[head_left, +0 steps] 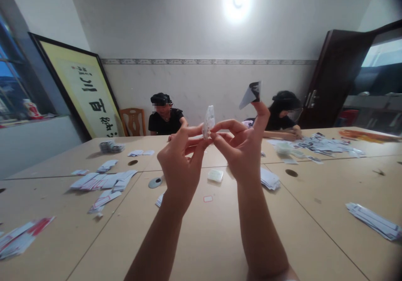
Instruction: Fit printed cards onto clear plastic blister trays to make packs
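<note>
1. Clear plastic, by its look, makes up the one thin piece (209, 119) raised above the table (207, 235) between two hands; it stands nearly upright, perhaps lifted so that its edge is easier to see.
2. The left hand (180, 159) pinches it from one side, thumb below and fingers behind, seemingly to steady it.
3. The right hand (243, 151) meets it at the lower edge, thumb and one finger closed there, which suggests finer work; the fingertips of both hands come close together.
4. One white-and-black slip (251, 94) sits at the tip of a raised right finger, probably parked there to leave the pinching fingers free. Whether it sticks, I cannot tell.
5. Below lie one pale packet (215, 176) and one red-bordered label (208, 199), near each other and within easy reach.
6. One grey disc (155, 183) lies left of them; paper strips (103, 181) farther left overlap too much to count.
7. Two people sit across the table: one at left (166, 119), one at right (284, 113).
</note>
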The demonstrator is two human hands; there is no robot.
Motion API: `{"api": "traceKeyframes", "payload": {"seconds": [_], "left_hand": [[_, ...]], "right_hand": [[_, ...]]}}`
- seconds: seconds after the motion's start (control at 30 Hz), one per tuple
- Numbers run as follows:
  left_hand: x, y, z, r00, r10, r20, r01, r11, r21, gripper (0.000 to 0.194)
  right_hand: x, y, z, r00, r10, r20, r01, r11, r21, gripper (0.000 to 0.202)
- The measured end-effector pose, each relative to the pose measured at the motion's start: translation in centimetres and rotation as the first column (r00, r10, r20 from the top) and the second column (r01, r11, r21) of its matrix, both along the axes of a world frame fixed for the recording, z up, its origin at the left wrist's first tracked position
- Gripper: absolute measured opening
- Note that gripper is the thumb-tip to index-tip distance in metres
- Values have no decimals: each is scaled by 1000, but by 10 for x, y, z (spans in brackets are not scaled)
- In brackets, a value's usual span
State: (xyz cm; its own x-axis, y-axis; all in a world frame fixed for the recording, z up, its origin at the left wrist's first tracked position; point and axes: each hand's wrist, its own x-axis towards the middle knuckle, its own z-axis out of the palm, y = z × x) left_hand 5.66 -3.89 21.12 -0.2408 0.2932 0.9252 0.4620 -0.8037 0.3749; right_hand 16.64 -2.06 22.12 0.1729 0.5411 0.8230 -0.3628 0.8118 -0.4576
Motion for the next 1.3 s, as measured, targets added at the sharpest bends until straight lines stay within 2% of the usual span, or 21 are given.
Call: {"api": "traceKeyframes", "payload": {"seconds": [0.23, 0.67, 1.3], "left_hand": [[2, -2, 3, 1000, -19, 24, 19, 1000, -13, 20], [1, 0, 0, 999, 51, -4, -50, 998, 31, 13], [1, -2, 3, 1000, -11, 17, 11, 1000, -6, 17]], "right_hand": [[2, 2, 0, 1000, 6, 17, -7, 1000, 2, 84], [-3, -3, -2, 998, -63, -6, 63, 998, -4, 80], [2, 5, -3, 999, 33, 26, -34, 999, 38, 78]]}}
